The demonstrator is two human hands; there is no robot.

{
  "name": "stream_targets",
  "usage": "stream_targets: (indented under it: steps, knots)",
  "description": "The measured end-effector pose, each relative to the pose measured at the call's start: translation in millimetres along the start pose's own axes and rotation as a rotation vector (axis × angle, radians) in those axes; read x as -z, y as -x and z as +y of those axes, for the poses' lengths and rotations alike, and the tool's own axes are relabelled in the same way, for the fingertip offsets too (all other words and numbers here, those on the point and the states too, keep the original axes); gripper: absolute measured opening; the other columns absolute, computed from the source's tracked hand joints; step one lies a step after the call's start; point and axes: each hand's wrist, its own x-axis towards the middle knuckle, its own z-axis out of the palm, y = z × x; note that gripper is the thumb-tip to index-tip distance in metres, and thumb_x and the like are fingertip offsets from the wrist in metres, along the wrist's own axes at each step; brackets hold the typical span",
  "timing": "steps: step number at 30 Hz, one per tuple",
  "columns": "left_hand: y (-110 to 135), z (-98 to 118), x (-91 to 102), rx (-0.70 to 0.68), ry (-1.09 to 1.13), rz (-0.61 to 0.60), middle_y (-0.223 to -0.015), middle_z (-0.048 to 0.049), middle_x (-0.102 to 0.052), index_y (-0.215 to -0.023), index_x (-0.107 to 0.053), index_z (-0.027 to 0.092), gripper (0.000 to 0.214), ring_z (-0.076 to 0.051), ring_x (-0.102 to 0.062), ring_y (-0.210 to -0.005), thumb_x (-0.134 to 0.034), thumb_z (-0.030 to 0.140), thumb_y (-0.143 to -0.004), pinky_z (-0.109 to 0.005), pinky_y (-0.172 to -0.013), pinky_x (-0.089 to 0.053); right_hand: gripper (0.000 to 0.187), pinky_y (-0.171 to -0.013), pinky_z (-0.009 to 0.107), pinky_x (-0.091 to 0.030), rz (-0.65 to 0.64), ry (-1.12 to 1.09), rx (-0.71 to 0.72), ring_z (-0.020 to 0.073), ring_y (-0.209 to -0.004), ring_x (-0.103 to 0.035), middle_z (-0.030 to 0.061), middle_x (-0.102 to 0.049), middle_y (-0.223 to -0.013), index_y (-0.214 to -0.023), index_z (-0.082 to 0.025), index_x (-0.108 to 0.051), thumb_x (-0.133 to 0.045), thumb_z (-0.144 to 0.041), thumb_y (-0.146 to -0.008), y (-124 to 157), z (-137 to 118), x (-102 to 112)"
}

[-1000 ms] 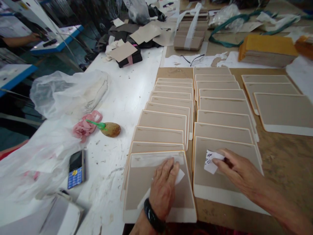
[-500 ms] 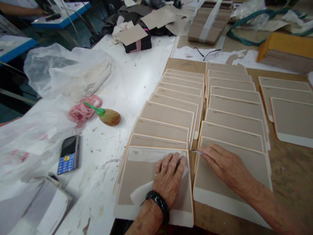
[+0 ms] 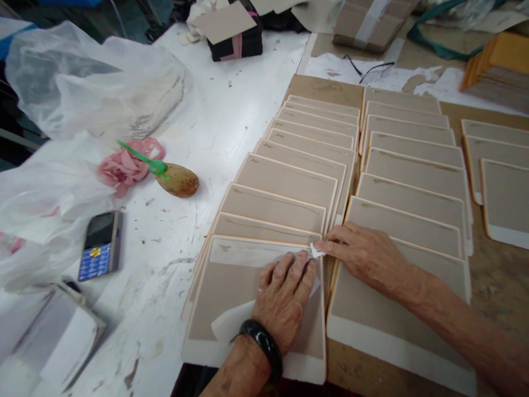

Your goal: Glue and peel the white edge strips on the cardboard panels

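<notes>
left hand lies open on the nearest of nine tan cards; right hand pinches one white paper scrap.

The table has a white-painted top, scuffed and flecked with dark marks, running from near to far on the left. On the right it meets a stained brown fibreboard top. Past its far left edge lies a dark gap, with a blue-edged surface at the far left. The indoor light is soft and even.
</notes>
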Motion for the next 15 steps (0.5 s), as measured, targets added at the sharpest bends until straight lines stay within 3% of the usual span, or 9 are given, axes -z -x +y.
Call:
stream_targets:
  steps: [7,15]
  knots:
    - [0,0,0.5,0.003,0.018,0.0,-0.133,0.001,-0.045,-0.129,-0.036,0.024,0.045,-0.022,-0.034,-0.118,-0.04,0.025,-0.085,-0.038,-0.092,-0.024,0.026,-0.068,0.031,-0.04,0.054,0.059,0.138,0.0168,-0.08,-0.05,0.0061,-0.06,-0.094,-0.109,-0.022,-0.053,-0.039,-0.018,-0.087,8,3,-2]
    - [-1,0,3.3,0.012,0.066,-0.027,-0.135,0.0014,-0.042,-0.131,-0.031,0.024,0.044,-0.021,-0.032,-0.119,-0.037,0.025,-0.087,-0.038,-0.094,-0.021,0.026,-0.072,0.032,-0.039,0.036,0.047,0.264,0.0156,-0.08,-0.048,0.0006,-0.063,-0.098,-0.109,-0.026,-0.053,-0.043,-0.018,-0.086,16,21,1]
